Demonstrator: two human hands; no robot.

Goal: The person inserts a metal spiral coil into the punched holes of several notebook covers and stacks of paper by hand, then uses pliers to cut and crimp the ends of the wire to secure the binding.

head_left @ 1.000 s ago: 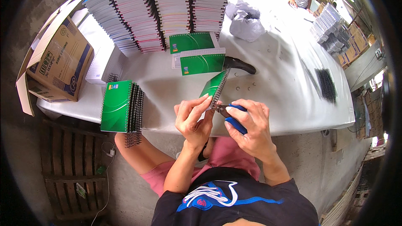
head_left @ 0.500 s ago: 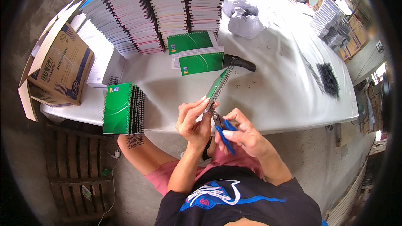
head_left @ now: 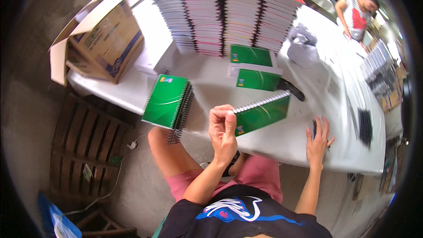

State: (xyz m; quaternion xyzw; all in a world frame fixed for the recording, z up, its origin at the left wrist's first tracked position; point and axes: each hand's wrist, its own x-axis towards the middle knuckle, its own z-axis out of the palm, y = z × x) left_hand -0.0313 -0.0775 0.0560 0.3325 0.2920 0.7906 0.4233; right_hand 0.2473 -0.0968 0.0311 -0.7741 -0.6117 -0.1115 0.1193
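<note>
Pinched between the thumb and fingers of my left hand (head_left: 223, 134) is a green spiral notebook (head_left: 263, 113), held by one corner above the table's near edge. Its metal coil runs along the upper side. My right hand (head_left: 318, 145) rests on the table to the right, fingers spread. A dark tool (head_left: 314, 128) shows only in bits beneath those fingers, most of it hidden. To the left, a stack of green spiral notebooks (head_left: 165, 101) lies at the table edge. Beyond the held notebook are green-covered note pads (head_left: 257, 79) and a black curved object (head_left: 296, 91).
Tall stacks of coil-bound books (head_left: 242, 17) stand at the back. An opened cardboard box (head_left: 108, 44) sits at the left beside a white paper stack (head_left: 154, 57). Black coils (head_left: 365, 127) lie at the right. A plastic bag (head_left: 303, 53) and another person (head_left: 356, 15) are farther off.
My right hand has left the notebook's coil with the blue-handled pliers and moved right, down onto the table. My left hand has turned the notebook so its green cover shows. The view has shifted.
</note>
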